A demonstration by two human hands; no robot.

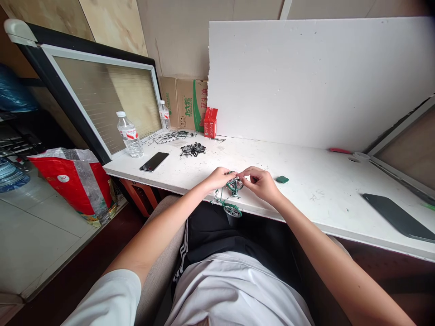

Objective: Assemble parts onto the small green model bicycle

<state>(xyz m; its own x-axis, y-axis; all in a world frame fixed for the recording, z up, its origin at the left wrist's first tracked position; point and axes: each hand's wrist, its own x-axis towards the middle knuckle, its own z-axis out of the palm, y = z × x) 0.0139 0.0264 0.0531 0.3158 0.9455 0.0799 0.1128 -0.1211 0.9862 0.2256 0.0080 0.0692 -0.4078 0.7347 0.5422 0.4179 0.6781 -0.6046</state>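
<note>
A small green model bicycle (232, 209) with two spoked wheels is at the front edge of the white table (306, 194), its lower wheel over the edge. My left hand (218, 177) is closed on the bicycle beside the upper wheel. From the right, my right hand (260, 181) has its thumb and fingers pinched together at that same wheel; whatever lies between the fingertips is too small to make out. Just right of my right hand lies a small dark green piece (282, 179).
Black plastic parts (193, 150) and thin black frames (173, 136) lie at the back left, near a phone (154, 161), a water bottle (130, 136) and a red box (210, 123). A dark flat object (397, 215) is at the right. A white board (306, 81) stands behind.
</note>
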